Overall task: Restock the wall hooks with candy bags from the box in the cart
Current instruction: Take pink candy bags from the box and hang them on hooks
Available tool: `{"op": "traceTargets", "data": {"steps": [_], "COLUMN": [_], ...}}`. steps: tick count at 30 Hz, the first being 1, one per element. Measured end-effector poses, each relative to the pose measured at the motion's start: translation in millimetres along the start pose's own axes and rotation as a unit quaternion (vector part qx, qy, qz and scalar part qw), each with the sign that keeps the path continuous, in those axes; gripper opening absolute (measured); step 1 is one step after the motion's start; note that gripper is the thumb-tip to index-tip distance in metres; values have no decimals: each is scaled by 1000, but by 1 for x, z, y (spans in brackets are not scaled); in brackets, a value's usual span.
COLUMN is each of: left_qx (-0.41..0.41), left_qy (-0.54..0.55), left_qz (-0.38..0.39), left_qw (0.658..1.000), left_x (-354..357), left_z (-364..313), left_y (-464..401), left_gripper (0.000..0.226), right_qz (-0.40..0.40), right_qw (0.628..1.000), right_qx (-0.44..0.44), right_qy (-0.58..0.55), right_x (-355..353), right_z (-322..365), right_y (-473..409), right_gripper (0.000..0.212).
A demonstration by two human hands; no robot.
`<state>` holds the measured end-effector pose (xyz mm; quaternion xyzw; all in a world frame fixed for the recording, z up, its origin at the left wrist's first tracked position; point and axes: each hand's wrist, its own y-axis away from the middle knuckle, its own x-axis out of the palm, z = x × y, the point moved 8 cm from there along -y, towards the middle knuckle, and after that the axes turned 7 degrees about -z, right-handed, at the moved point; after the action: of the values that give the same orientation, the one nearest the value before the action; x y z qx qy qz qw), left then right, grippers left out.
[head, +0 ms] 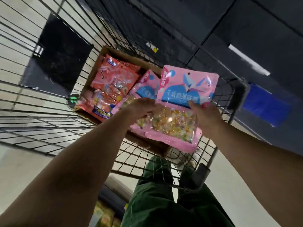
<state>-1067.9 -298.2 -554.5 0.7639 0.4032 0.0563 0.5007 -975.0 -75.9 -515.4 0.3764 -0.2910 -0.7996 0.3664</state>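
A pink candy bag [185, 89] with a blue label and a clear window of coloured sweets is lifted above the cardboard box [124, 57] in the wire cart [164, 163]. My right hand [207, 116] grips its right edge, thumb on the front. My left hand [144, 108] holds the bag's left side, fingers curled at the edge. A second pink bag [144, 86] lies in the box under it. Orange-red candy bags [113, 79] fill the box's left half.
The cart's wire walls rise at the left and far side. A black panel [60, 54] hangs on the left wall. The dark handle [237, 95] stands at the right. My green trousers [157, 202] show below the cart. No wall hooks are in view.
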Motion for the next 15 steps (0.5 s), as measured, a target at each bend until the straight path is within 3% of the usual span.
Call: {"op": "traceTargets", "data": {"steps": [1, 3, 5, 10, 13, 15], "left_qx": [4, -9, -28, -79, -83, -86], "left_qy": [13, 14, -41, -159, -172, -141], "left_qz": [-63, -184, -226, -231, -171, -127], "left_qw": [998, 983, 973, 957, 967, 978], "left_x": [-9, -28, -36, -37, -24, -14], "left_z": [5, 22, 35, 20, 23, 25], "left_y": [-16, -45, -64, -61, -65, -63], "left_gripper": [31, 70, 87, 89, 91, 78], "right_qz": [-23, -51, -53, -36, -36, -41], "right_qw": [1000, 997, 995, 993, 990, 990], "right_qx": [1, 8, 12, 9, -2, 4], "right_qy": [17, 60, 83, 111, 136, 134], "right_x": [-8, -21, -24, -16, -17, -19], "right_z": [-5, -13, -19, -17, -15, -16], "right_y": [-4, -6, -8, -6, -6, -5], "right_gripper": [22, 27, 27, 23, 24, 20]}}
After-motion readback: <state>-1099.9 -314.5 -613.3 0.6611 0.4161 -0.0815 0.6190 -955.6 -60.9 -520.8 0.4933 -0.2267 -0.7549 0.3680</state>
